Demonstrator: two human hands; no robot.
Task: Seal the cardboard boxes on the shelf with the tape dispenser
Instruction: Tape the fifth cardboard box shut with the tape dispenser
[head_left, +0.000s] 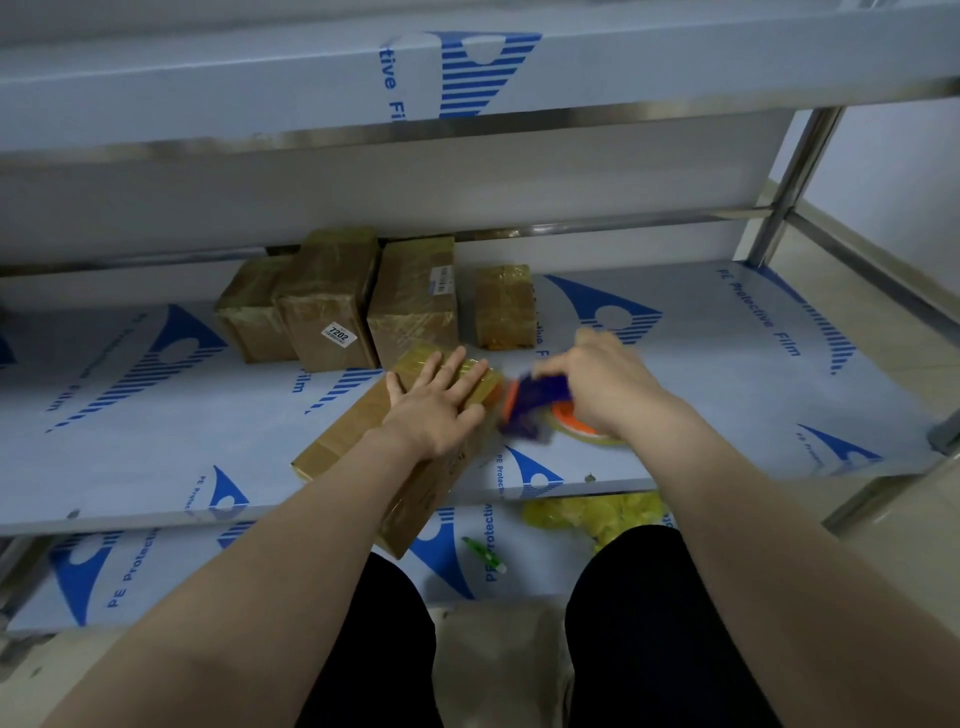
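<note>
On the middle level of the film-covered steel shelf (727, 374), four brown tape-wrapped cardboard boxes (415, 301) stand in a row at the back, the rightmost apart from the rest. Before them a long brown cardboard box (353, 431) lies diagonally, its near end overhanging the front edge. The left hand (436, 410) rests flat on its far end. Just right of it, the right hand (602, 389) holds the blue-and-orange plastic tape dispenser (535, 405).

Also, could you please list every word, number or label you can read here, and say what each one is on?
"7202": white sticker on the second back box from the left.
"PE Protective Film": blue print on the middle shelf film, partly repeated on the lower shelf.
"tive Film": cut-off print on the upper shelf edge.
Barcode label on the third back box: too small to read.
Print on the near box side: blurred.
</note>
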